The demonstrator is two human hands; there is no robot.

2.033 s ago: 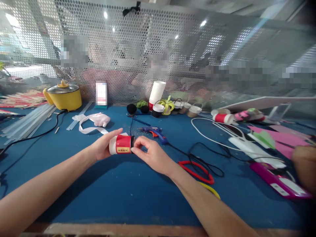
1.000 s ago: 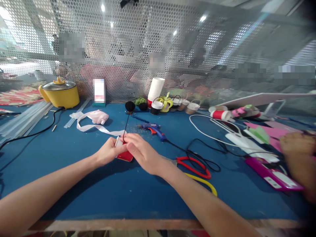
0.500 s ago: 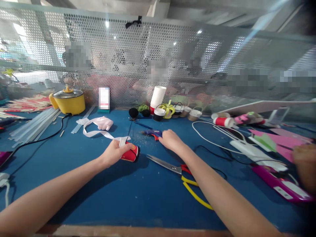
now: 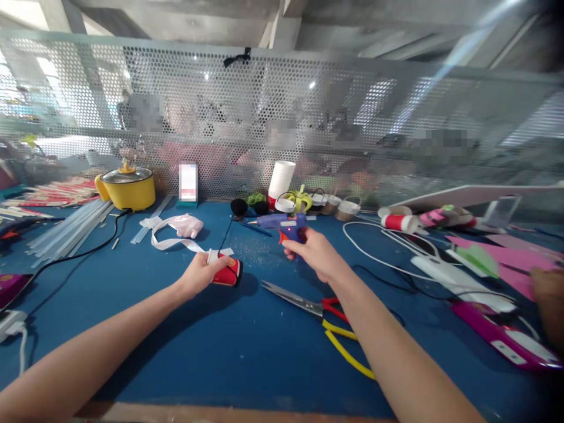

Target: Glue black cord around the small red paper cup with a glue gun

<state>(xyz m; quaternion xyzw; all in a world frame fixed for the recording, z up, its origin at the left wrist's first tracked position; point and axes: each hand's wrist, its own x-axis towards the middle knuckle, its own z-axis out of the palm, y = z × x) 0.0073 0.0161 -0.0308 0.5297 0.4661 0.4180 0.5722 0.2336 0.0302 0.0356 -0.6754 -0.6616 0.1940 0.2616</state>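
Observation:
My left hand [image 4: 200, 276] is closed around a red paper cup [image 4: 230, 272], which lies tilted on its side with its dark-edged end to the right. Black yarn runs over the cup and back to a black yarn ball [image 4: 238, 207]. In my right hand [image 4: 314, 249] is a blue glue gun [image 4: 282, 221] with an orange trigger, raised off the table, its nozzle pointing left. Below it lie large scissors [image 4: 304, 302] with red and yellow handles, partly hidden by my right forearm. White ribbon [image 4: 171, 239] curls behind the cup.
At the back stand a yellow electric pot [image 4: 131, 191], a phone [image 4: 188, 183], stacked white cups [image 4: 282, 178] and several small handled cups [image 4: 348, 208]. Glue sticks [image 4: 73, 226] lie left. Cables, a purple power strip [image 4: 502, 338] and another person's hand [image 4: 549, 294] are at right.
My right hand has lifted the glue gun off the table, and more of it shows now. My left hand keeps hold of the cup, almost in place. The view has tilted slightly up.

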